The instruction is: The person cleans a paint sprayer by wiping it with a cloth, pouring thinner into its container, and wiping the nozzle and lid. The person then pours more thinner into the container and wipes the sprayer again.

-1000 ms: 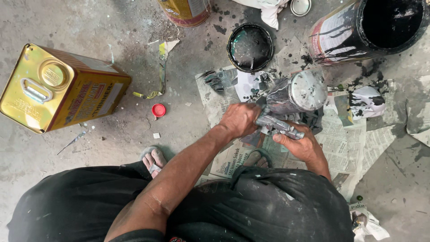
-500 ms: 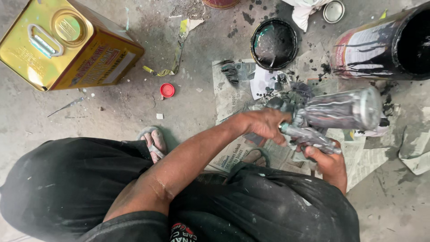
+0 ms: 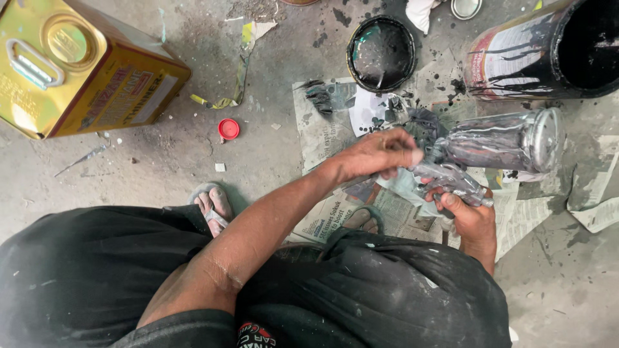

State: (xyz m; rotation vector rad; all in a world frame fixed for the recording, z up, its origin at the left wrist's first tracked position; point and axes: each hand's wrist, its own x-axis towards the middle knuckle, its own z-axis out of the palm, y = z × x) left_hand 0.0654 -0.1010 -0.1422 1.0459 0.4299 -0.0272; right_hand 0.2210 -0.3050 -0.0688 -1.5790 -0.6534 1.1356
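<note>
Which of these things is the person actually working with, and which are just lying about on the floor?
In use:
- spray gun with its metal cup, gripped by the right hand
- left hand on the gun's front end
- newspaper under the work

Lying about:
- yellow tin can
- red cap
- round black lid
- paint-streaked bucket
</note>
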